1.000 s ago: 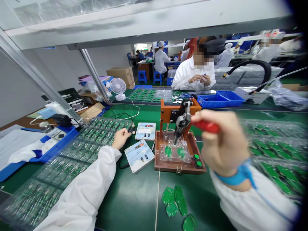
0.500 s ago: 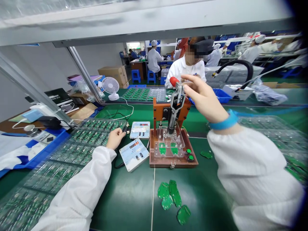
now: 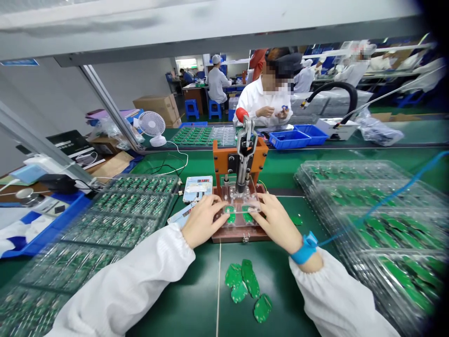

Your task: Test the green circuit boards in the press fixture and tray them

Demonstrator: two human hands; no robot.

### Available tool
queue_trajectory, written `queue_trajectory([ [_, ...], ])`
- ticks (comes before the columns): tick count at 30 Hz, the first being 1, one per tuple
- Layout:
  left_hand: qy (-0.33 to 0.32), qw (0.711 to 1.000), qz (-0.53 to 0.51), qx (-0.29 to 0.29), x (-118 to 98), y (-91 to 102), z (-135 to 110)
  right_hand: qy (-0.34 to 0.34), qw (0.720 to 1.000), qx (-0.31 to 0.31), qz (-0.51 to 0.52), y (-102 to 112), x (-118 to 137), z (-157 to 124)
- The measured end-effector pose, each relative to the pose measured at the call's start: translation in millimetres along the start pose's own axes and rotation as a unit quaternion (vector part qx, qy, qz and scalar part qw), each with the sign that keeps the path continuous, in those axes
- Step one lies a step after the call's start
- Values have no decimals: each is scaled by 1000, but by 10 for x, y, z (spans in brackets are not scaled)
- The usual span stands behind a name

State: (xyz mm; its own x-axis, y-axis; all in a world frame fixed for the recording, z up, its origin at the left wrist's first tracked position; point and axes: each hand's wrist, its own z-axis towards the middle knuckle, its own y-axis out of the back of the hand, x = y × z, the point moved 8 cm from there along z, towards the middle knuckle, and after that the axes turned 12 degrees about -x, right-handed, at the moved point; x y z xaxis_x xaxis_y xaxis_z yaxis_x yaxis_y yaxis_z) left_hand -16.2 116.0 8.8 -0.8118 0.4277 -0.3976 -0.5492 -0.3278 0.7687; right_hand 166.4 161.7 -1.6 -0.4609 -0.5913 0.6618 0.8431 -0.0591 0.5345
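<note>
A test fixture with an orange upright [image 3: 220, 164] and a red-tipped toggle clamp [image 3: 242, 159] stands in front of me on a brown base. Two small green circuit boards lie in its clear plastic holder: a left board [image 3: 231, 218] and a right board [image 3: 247, 217]. My left hand [image 3: 204, 219] reaches in from the left, thumb and forefinger apart at the left board's edge. From the other side my right hand [image 3: 278, 222], with a blue wrist strap [image 3: 304, 249], has its fingertips at the right board. Both boards still rest in the holder; exact fingertip contact is unclear.
Several loose green boards [image 3: 245, 281] lie on the mat before the fixture. A tray of boards [image 3: 122, 210] is at left, stacked trays [image 3: 386, 210] at right. Two meter boxes, including a white one [image 3: 197, 188], sit beside the fixture. A co-worker [image 3: 264, 100] sits opposite.
My right hand has come down from beside the clamp lever to the right board. My left hand has moved right from the tray edge to the left board. The view has shifted slightly.
</note>
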Motion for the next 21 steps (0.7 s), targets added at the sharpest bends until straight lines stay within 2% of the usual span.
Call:
queue_trajectory([
  [3, 0, 1000, -17, -19, -15, 5, 25, -17, 999, 16, 23, -26, 2, 24],
  [5, 23, 998, -50, -34, -1, 42, 35, -42, 998, 20, 50, -4, -12, 36],
  [10, 160, 968, -181, -69, 98, 136, -110, -147, 978, 50, 141, 80, -25, -134],
  [13, 204, 950, -230, -46, -10, 106, -299, -188, 962, 71, 188, 91, 79, -385],
  [15, 200, 952, -231, -17, -141, 60, -427, -228, 938, 93, 245, 18, 165, -598],
  [18, 158, 962, -224, 2, -283, -5, -591, -293, 900, 104, 306, -138, 231, -902],
  [21, 121, 965, -229, 29, -302, -157, -730, -329, 892, 89, 297, -205, 211, -1121],
])
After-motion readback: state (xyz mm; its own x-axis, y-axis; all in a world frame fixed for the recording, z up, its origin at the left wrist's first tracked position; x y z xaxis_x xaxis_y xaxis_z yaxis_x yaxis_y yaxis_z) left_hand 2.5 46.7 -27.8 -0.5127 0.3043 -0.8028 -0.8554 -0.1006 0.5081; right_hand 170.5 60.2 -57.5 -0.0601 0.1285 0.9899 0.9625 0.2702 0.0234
